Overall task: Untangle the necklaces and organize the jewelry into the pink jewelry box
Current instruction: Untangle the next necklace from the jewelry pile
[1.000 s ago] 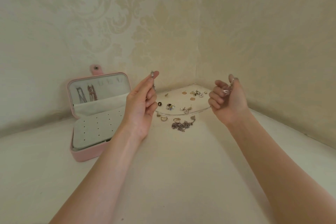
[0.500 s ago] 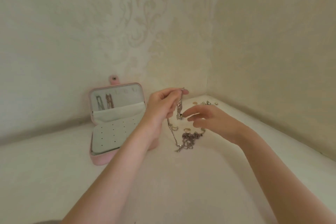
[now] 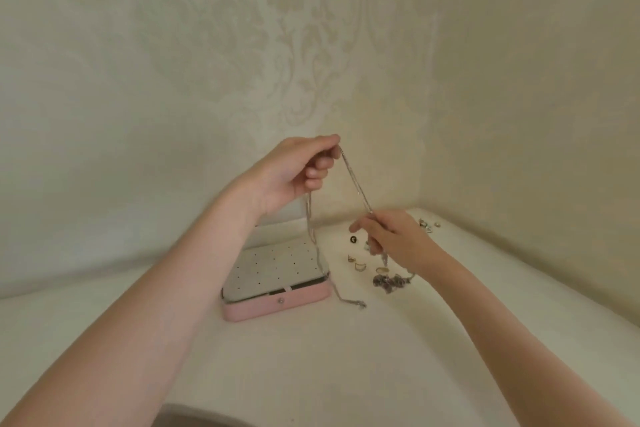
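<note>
Hands (image 3: pixel 346 204) hold necklace (image 3: pixel 356 184) beside open pink jewelry box (image 3: pixel 277 305).

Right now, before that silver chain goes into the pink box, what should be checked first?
1. Left hand pinches the silver chain at the top: ok.
2. Right hand grips the chain lower down: ok.
3. Chain free of knots: cannot tell; its tail trails onto the table.
4. Pink jewelry box open, dotted pad showing: ok.
5. Chain clear of the tangled pile: cannot tell.
6. Loose rings put away: not ok, they lie on the table.
</note>
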{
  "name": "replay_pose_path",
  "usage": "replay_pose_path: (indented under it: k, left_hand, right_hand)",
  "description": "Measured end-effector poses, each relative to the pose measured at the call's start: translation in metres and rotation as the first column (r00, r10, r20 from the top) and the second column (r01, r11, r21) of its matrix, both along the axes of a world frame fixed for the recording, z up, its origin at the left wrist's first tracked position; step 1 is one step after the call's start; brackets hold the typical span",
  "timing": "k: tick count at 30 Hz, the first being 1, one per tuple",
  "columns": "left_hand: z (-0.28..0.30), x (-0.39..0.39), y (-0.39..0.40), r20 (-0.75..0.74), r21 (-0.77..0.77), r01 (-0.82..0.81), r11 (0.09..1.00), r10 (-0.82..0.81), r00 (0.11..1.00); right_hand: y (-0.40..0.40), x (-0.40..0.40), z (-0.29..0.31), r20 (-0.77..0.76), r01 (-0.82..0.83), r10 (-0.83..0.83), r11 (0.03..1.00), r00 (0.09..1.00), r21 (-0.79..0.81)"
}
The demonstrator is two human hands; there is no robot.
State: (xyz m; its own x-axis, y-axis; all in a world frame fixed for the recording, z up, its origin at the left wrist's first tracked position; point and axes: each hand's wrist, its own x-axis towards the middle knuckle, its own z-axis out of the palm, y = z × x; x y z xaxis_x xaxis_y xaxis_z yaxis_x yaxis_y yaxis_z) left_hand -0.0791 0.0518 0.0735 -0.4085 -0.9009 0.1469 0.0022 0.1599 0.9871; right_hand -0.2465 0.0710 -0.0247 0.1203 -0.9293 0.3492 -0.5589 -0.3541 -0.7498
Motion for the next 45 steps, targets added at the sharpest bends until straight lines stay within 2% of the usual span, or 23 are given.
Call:
replay_pose_path:
  k: [4, 8, 12, 15, 17, 20, 23, 26, 30, 33, 35, 37, 40, 43, 45]
  left_hand:
    - [0.020, 0.007, 0.003, -0.039, -0.064, -0.101, 0.993, 0.099, 0.994]
    - [0.033, 0.013, 0.007, -0.089, -0.118, -0.193, 0.974, 0.183, 0.979]
    - [0.043, 0.022, 0.012, 0.042, -0.305, -0.280, 0.910, 0.306, 0.951]
    - [0.048, 0.028, 0.015, 0.128, -0.426, -0.280, 0.860, 0.364, 0.923]
    - [0.048, 0.030, 0.015, 0.170, -0.437, -0.239, 0.867, 0.340, 0.925]
    - [0.047, 0.033, 0.011, 0.193, -0.448, -0.212, 0.868, 0.326, 0.926]
    - [0.047, 0.037, 0.004, 0.250, -0.504, -0.187, 0.843, 0.350, 0.903]
    - [0.047, 0.042, 0.000, 0.263, -0.545, -0.186, 0.818, 0.377, 0.888]
    - [0.047, 0.060, -0.007, 0.152, -0.555, -0.254, 0.792, 0.397, 0.905]
    - [0.027, 0.073, -0.011, -0.048, -0.339, -0.302, 0.891, 0.304, 0.951]
    - [0.003, 0.075, -0.010, -0.064, -0.143, -0.172, 0.975, 0.165, 0.984]
    - [-0.019, 0.073, -0.008, -0.022, -0.032, -0.024, 0.999, 0.023, 0.999]
    - [-0.039, 0.074, -0.008, -0.088, 0.004, 0.025, 1.000, -0.025, 0.996]
    - [-0.055, 0.082, -0.013, 0.035, -0.010, -0.023, 1.000, 0.023, 0.999]
    - [-0.063, 0.086, -0.017, 0.088, 0.020, -0.018, 1.000, 0.017, 0.996]
  right_hand:
    - [0.001, 0.014, -0.001, -0.128, -0.017, 0.032, 0.993, 0.991, 0.115]
    - [0.002, 0.035, 0.009, -0.215, -0.071, 0.104, 0.986, 0.971, 0.154]
    - [-0.001, 0.050, 0.024, -0.331, -0.097, 0.190, 0.956, 0.924, 0.277]
    - [-0.002, 0.057, 0.034, -0.379, -0.116, 0.245, 0.936, 0.893, 0.331]
    - [-0.003, 0.062, 0.044, -0.293, -0.154, 0.244, 0.942, 0.924, 0.299]
    - [-0.005, 0.071, 0.068, 0.005, -0.176, 0.179, 0.966, 0.984, 0.190]
    - [-0.006, 0.080, 0.095, 0.195, -0.239, 0.218, 0.966, 0.956, 0.094]
    - [-0.008, 0.090, 0.112, 0.281, -0.356, 0.324, 0.932, 0.903, 0.070]
    - [-0.018, 0.100, 0.123, 0.332, -0.400, 0.352, 0.912, 0.875, 0.088]
    - [-0.024, 0.106, 0.125, 0.437, -0.401, 0.332, 0.913, 0.836, 0.072]
    - [-0.027, 0.110, 0.125, 0.468, -0.389, 0.317, 0.919, 0.825, 0.063]
    - [-0.029, 0.112, 0.124, 0.443, -0.340, 0.276, 0.938, 0.853, 0.071]
    - [-0.033, 0.110, 0.123, 0.485, -0.251, 0.197, 0.967, 0.852, 0.049]
    - [-0.040, 0.092, 0.123, 0.637, -0.205, 0.118, 0.977, 0.762, 0.065]
    - [-0.045, 0.075, 0.118, 0.649, -0.155, 0.053, 0.983, 0.759, 0.102]
